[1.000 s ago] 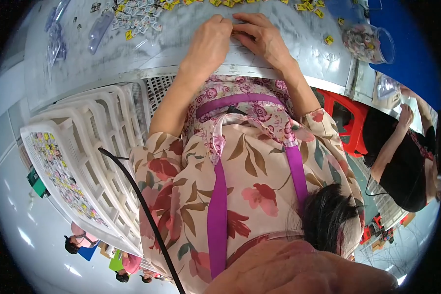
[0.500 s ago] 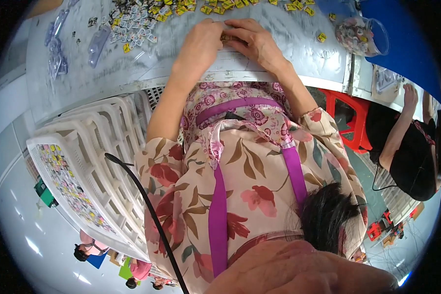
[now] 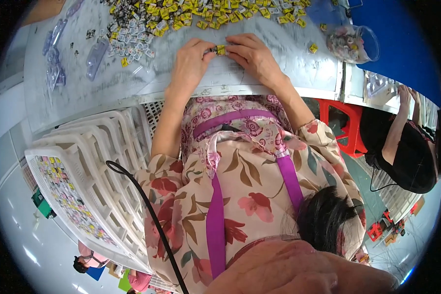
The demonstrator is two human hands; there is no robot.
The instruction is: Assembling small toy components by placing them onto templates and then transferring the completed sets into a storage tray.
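Over the near part of the worktable (image 3: 191, 83), my left hand (image 3: 187, 62) and my right hand (image 3: 257, 58) face each other. Between their fingertips is a small yellow-and-black square piece (image 3: 221, 50). The thumb and fingers of my left hand pinch its darker left end; those of my right hand close on its right side. Whether it is one part or two pressed together is too small to tell. Just beyond lies a heap of similar yellow pieces (image 3: 215, 17), with white-grey pieces (image 3: 130, 41) to its left.
Clear plastic shells (image 3: 97, 59) lie on the left of the table. A round clear tub (image 3: 367, 44) of small parts stands at the right, near a loose yellow piece (image 3: 313, 48). White crates (image 3: 93, 147) stack at my left; a red stool (image 3: 348, 127) and a co-worker (image 3: 402, 152) are at right.
The whole scene sits lower in the picture, showing more of the yellow heap. My fingers have shifted apart slightly, so the yellow-and-black piece between them now shows plainly.
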